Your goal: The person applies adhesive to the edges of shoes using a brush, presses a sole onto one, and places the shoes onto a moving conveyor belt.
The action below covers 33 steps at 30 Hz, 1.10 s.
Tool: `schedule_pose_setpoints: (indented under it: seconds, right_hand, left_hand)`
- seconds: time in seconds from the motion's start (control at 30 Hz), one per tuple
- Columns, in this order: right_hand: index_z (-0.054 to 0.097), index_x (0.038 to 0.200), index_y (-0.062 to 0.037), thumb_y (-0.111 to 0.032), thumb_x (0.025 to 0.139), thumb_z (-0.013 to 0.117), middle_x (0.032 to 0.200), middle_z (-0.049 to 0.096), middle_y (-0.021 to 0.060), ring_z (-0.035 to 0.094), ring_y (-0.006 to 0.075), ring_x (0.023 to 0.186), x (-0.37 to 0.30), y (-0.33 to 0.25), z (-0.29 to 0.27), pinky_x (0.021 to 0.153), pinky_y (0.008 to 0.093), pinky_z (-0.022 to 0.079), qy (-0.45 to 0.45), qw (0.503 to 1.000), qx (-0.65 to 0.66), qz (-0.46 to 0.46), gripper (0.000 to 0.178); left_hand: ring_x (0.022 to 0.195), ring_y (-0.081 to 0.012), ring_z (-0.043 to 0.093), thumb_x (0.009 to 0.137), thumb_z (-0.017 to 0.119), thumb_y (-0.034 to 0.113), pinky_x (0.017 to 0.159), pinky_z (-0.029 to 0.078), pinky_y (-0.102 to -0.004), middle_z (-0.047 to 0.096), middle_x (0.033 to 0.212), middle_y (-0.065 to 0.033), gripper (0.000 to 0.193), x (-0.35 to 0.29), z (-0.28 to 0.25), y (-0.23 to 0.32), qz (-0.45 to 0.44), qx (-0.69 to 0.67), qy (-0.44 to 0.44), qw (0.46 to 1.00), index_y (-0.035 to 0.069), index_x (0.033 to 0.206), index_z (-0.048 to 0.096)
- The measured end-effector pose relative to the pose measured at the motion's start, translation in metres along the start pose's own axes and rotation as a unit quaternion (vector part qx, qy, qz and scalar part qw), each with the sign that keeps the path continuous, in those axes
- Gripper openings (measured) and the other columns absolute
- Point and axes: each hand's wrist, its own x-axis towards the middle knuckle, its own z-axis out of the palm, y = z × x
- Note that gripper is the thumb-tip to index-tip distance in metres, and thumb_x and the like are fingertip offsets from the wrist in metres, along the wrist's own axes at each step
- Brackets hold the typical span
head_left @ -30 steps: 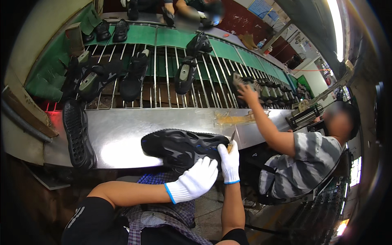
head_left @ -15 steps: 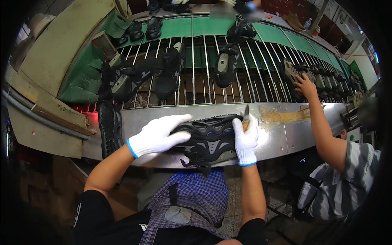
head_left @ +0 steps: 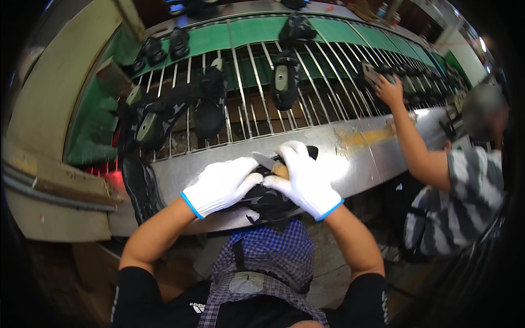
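Note:
A black shoe (head_left: pixel 272 202) lies across the metal bench in front of me, largely covered by my gloved hands. My left hand (head_left: pixel 225 181) grips its left part, thumb and fingers drawn together near the knife tip. In my right hand (head_left: pixel 304 179) is a small knife (head_left: pixel 280 170) with a wooden handle, its short blade pointing left toward the left fingertips. The right thumb rests against the shoe. Whether the blade touches the shoe is hidden. Both gloves are white with blue cuffs.
Another black shoe (head_left: pixel 139 183) sits on the metal bench (head_left: pixel 328 139) at its left end. Beyond is a rack of metal rods (head_left: pixel 249 104) carrying several dark shoes. A green sheet (head_left: pixel 251 30) runs behind it. At right, a co-worker's hand (head_left: pixel 390 90) touches a shoe on the rack.
My right hand has moved left over the shoe with the knife, whose blade has swung from pointing away to pointing left. My hands are now close together. The whole view has shifted and tilted.

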Motion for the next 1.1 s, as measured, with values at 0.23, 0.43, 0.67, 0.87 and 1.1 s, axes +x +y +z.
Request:
schedule_pose_setpoints:
  seconds: [0.23,0.43,0.67,0.87,1.1]
  right_hand:
    - [0.055,0.156,-0.0043,-0.057,0.09,0.083,0.148,0.059,0.0257,0.06,0.0428,0.139,0.011,0.03,-0.046,0.116,0.051,0.05,-0.125,0.989,-0.02,0.074,0.089]
    - [0.066,0.124,-0.0026,-0.03,0.101,0.077,0.084,0.068,0.005,0.058,0.0067,0.057,-0.059,0.089,-0.039,0.046,0.0233,0.048,0.135,0.788,0.432,0.416,0.037]
    - [0.069,0.109,-0.0044,-0.037,0.101,0.073,0.09,0.069,0.0138,0.071,0.0291,0.081,-0.071,-0.02,-0.048,0.075,0.0436,0.056,0.019,0.999,0.003,0.04,0.034]
    - [0.071,0.115,-0.0035,-0.049,0.102,0.072,0.098,0.073,0.019,0.073,0.0378,0.09,-0.08,-0.008,-0.044,0.083,0.0475,0.058,-0.055,0.997,-0.005,0.044,0.047]
    - [0.071,0.101,-0.0054,-0.042,0.1,0.072,0.089,0.071,0.0201,0.069,0.0365,0.084,-0.066,-0.022,-0.054,0.078,0.0512,0.053,-0.042,0.985,-0.134,-0.095,0.036]
  left_hand:
    - [0.118,-0.0396,0.073,0.109,0.062,0.041,0.099,0.059,-0.0473,0.073,0.136,-0.0199,0.055,-0.005,0.011,-0.007,0.092,0.047,0.082,0.991,0.007,0.153,0.059]
    - [0.118,-0.0412,0.072,0.11,0.06,0.041,0.098,0.058,-0.0499,0.072,0.134,-0.0211,0.054,-0.015,0.006,0.007,0.088,0.046,0.072,0.992,0.007,0.151,0.055]
    - [0.125,-0.0448,0.069,0.093,0.072,0.068,0.106,0.055,-0.0501,0.069,0.139,-0.0267,0.093,-0.004,-0.01,0.013,0.024,0.063,-0.004,0.998,0.002,0.155,0.052]
    - [0.12,-0.0452,0.071,0.079,0.082,0.068,0.104,0.057,-0.0492,0.07,0.137,-0.0285,0.108,0.006,-0.013,0.036,0.005,0.092,-0.022,0.996,0.004,0.159,0.048]
    - [0.105,-0.0375,0.075,0.079,0.09,0.049,0.09,0.059,-0.0469,0.074,0.13,-0.0142,0.063,-0.015,0.007,0.036,0.094,0.148,0.132,0.976,0.008,0.124,0.072]
